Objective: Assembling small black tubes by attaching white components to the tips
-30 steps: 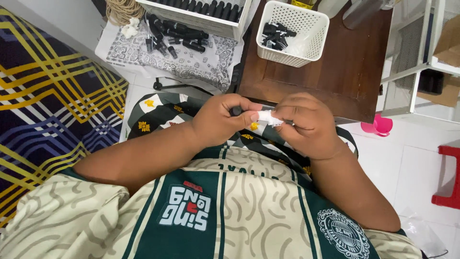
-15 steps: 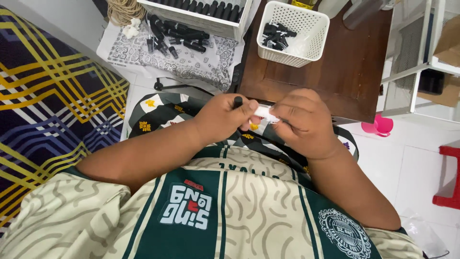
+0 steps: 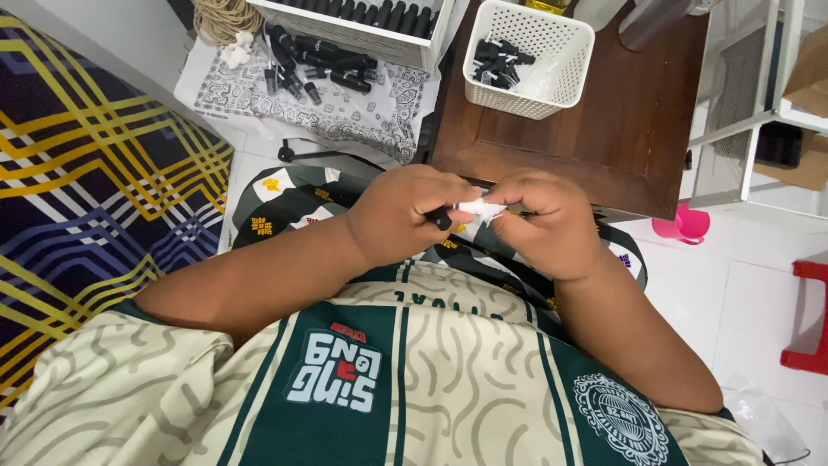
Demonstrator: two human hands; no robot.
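My left hand [image 3: 405, 216] is closed around a small black bottle [image 3: 442, 219], of which only the dark tip shows between the fingers. My right hand [image 3: 548, 220] pinches a small crumpled white label [image 3: 480, 209] against that bottle. Both hands meet over my lap, just in front of the near edge of a low dark wooden table [image 3: 621, 129]. The rest of the bottle is hidden inside my left fist.
A white perforated basket [image 3: 561, 43] with several black bottles stands on the table. More black bottles [image 3: 315, 65] lie on a patterned cloth [image 3: 345, 112] beside a white tray [image 3: 362, 30]. A striped blanket [image 3: 78, 190] lies left; a pink object [image 3: 681, 226] and red stool [image 3: 811, 319] right.
My hands have shifted slightly and drawn closer together. The white label, flat against the bottle before, now looks crumpled between my fingers.
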